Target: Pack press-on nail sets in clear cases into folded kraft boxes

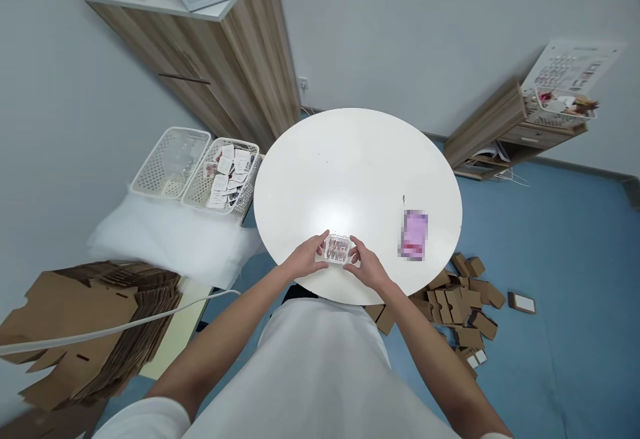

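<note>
Between my two hands, near the front edge of the white round table [350, 152], is a small clear plastic case [338, 250]. Several small, slender pieces in pinkish and darker tones show inside it; they look like false nails, though they are too small to make out surely. My left hand [309, 256] grips the case's left side, thumb and fingers bent around it. On the opposite side my right hand [367, 266] holds it the same way. A blurred-out pink-purple rectangular object [414, 235] lies to the right on the table.
Two white baskets stand left of the table: one [170, 162] with clear plastic, one [223, 176] with small packets. White wrapping sheet [175, 232] and stacked flat cardboard [100, 319] lie nearer. Brown boxes [457, 302] cover floor at right. A white cable [150, 319] crosses at left.
</note>
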A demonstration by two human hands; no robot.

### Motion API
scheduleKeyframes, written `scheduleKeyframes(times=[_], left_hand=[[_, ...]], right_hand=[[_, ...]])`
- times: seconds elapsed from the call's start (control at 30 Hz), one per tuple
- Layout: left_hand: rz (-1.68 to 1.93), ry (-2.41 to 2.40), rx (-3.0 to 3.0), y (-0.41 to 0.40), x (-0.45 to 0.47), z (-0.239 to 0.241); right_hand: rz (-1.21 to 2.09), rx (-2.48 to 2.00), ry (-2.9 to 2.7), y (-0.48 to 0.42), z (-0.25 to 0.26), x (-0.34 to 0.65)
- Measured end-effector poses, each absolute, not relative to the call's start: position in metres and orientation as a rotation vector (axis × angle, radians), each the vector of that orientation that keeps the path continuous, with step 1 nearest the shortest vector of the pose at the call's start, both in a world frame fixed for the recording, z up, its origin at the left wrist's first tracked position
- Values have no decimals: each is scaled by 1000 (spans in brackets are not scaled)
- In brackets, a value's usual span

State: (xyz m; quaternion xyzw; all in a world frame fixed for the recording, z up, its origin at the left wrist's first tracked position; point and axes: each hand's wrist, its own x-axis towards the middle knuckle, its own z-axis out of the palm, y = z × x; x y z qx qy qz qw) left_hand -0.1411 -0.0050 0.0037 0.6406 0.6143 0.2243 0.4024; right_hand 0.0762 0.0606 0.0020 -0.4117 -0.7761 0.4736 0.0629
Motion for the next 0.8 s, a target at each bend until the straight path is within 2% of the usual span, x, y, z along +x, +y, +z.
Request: scheduleKeyframes(times=[0.23, 0.47, 0.8], left_hand=[[500, 1685, 1618, -6, -173, 0], [422, 1794, 1694, 1, -249, -6], [138, 1981, 1860, 46, -352, -13]], right_hand=[[1410, -1208, -2431, 71, -4, 34], [1347, -1305, -2509, 75, -15, -52], [868, -1267, -2619, 108, -41, -163]])
